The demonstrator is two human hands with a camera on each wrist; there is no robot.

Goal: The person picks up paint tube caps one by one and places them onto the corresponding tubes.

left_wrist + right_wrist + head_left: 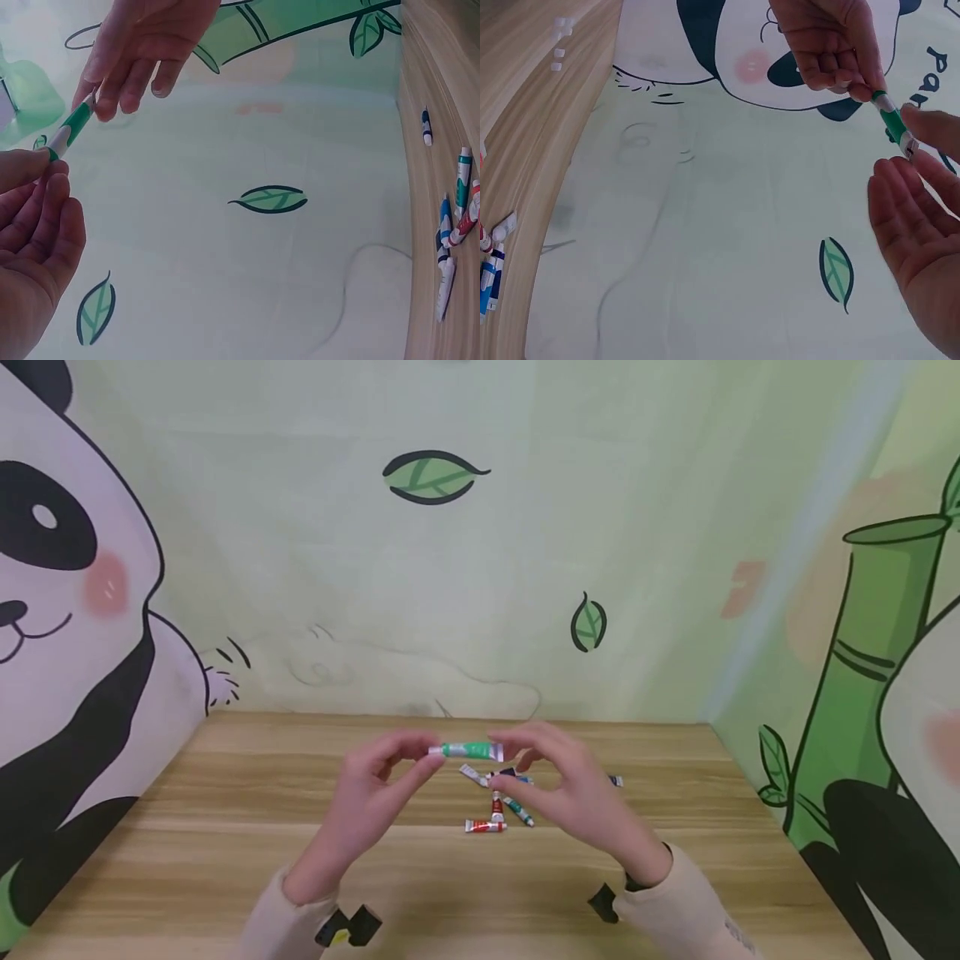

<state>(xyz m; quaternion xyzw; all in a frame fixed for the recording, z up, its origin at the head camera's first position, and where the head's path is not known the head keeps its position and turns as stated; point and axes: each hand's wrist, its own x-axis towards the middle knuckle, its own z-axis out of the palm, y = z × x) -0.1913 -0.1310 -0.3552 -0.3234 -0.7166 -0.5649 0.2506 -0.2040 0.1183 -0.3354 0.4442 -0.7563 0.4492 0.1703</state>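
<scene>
A small green-and-silver paint tube point(471, 751) is held level above the table, its pale cap end to the left. My left hand point(375, 785) pinches that cap end between thumb and index finger. At the flat crimped end is my right hand point(566, 785), the index fingertip by the crimp and the thumb lower, apart from the tube. In the right wrist view, the tube point(893, 124) runs from the left hand's fingertips to beside the right thumb. The left wrist view shows the right hand's point(142, 56) fingers spread loosely around the crimped end.
Several paint tubes lie in a loose group on the wooden table point(225, 827): a red one point(483, 827), a teal one point(519, 811) and a white one point(472, 775) among them. A dark blue tube point(427, 126) lies apart. Behind the table hangs a printed backdrop point(300, 543).
</scene>
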